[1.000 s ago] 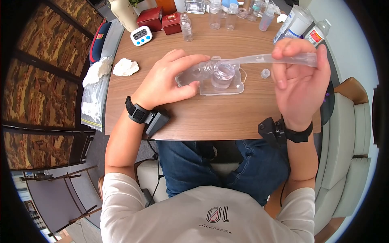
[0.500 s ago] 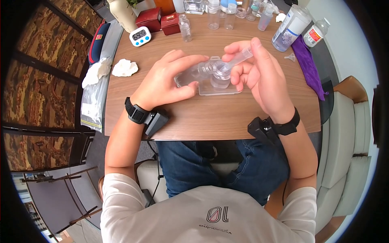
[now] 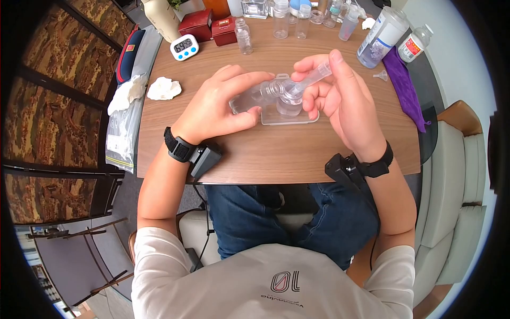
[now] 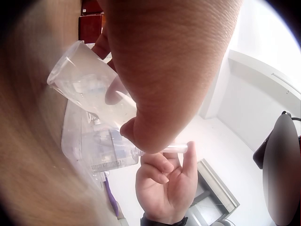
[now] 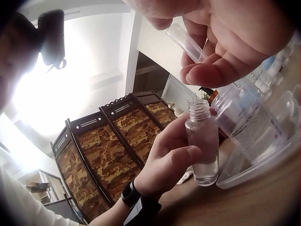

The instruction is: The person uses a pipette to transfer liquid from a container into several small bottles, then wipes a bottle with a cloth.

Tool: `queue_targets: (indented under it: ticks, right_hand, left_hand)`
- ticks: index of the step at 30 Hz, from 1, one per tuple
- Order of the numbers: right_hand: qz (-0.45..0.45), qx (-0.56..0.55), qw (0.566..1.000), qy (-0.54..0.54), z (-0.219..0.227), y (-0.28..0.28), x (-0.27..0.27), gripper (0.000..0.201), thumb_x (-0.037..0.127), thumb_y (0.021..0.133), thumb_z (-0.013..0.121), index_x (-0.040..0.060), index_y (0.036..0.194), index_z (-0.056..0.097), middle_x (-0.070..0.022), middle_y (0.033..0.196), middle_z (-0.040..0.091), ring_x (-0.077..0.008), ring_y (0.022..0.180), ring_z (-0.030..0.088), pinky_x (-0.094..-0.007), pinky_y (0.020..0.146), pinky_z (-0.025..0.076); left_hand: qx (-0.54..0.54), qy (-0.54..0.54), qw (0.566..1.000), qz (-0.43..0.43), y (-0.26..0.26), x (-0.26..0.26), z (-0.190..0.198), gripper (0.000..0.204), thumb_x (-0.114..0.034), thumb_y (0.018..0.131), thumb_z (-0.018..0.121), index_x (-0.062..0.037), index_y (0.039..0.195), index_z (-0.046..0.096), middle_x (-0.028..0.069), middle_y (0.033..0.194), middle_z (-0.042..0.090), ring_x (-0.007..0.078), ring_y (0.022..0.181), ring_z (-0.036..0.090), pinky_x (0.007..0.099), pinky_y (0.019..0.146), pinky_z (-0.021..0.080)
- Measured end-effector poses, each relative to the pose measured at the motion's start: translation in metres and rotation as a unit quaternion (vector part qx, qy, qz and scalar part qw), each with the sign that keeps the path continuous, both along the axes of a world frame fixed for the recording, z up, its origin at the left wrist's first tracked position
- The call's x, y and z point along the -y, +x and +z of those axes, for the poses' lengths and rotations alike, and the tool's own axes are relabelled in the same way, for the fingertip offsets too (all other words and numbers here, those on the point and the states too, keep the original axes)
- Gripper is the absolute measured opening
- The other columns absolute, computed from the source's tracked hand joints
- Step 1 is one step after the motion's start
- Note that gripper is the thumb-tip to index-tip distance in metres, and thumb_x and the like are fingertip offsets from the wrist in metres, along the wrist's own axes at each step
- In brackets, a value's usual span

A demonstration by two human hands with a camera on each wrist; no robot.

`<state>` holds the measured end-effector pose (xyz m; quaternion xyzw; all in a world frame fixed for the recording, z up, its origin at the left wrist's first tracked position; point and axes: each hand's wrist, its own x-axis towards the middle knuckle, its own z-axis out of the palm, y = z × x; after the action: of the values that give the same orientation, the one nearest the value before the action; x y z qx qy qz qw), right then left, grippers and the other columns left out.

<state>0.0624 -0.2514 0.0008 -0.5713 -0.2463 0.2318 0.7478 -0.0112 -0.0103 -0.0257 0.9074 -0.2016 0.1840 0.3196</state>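
My left hand grips a clear bottle with a threaded neck; in the right wrist view this bottle stands upright with liquid low inside. Beside its neck, an open clear jar holding liquid sits on a clear shallow tray. Fingers of my right hand pinch a translucent dropper, slanting down to the jar's mouth. Whether its tip touches the liquid cannot be told. The left wrist view shows my right hand behind the jar.
A small clear bottle, a white timer and red boxes stand farther back. Crumpled tissue lies left. At right are a large bottle, a small funnel and a purple cloth.
My right hand has moved left with the dropper, from beyond the tray's right side to the jar. The dropper went from nearly level to steeply slanted. My left hand and its bottle have stayed put.
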Motion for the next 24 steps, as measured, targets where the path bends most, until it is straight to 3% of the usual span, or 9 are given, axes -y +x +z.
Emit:
queue_targets:
  ticks: [11,13,19,24]
  right_hand:
    - [0.001,-0.002,1.000,0.004,0.000,-0.001,0.000,0.054,0.043,0.111,0.037,-0.0050,0.117,0.061,-0.0134,0.104,0.064,-0.0111,0.072,0.059,-0.0251,0.062,0.050]
    - [0.000,-0.006,1.000,0.008,0.000,-0.001,-0.001,0.052,0.041,0.111,0.038,-0.0050,0.116,0.062,-0.0131,0.104,0.064,-0.0110,0.072,0.059,-0.0251,0.062,0.050]
    - [-0.014,0.017,1.000,-0.003,0.006,0.000,0.006,0.046,0.033,0.109,0.039,-0.0052,0.112,0.064,-0.0124,0.098,0.067,-0.0099,0.065,0.057,-0.0244,0.056,0.046]
    - [-0.084,0.062,0.987,0.120,0.027,0.002,0.031,0.052,0.037,0.107,0.034,-0.0034,0.106,0.066,-0.0147,0.096,0.070,-0.0100,0.057,0.048,-0.0233,0.051,0.038]
  left_hand:
    - [0.001,0.005,1.000,0.001,-0.001,0.000,0.002,0.055,-0.015,0.072,0.073,-0.0083,0.126,0.070,0.0109,0.087,0.059,0.0250,0.078,0.058,0.0363,0.073,0.050]
    - [-0.038,0.011,0.999,0.010,-0.003,0.000,0.006,0.053,-0.021,0.076,0.072,-0.0109,0.127,0.069,0.0115,0.092,0.064,0.0303,0.090,0.061,0.0407,0.081,0.053]
    - [-0.028,0.006,1.000,0.002,-0.001,-0.001,0.004,0.053,-0.022,0.076,0.072,-0.0107,0.128,0.069,0.0118,0.093,0.064,0.0310,0.090,0.061,0.0411,0.081,0.053]
    - [0.004,0.004,1.000,0.002,0.000,-0.001,0.000,0.052,-0.014,0.073,0.073,-0.0077,0.125,0.070,0.0112,0.092,0.063,0.0247,0.082,0.060,0.0361,0.076,0.052]
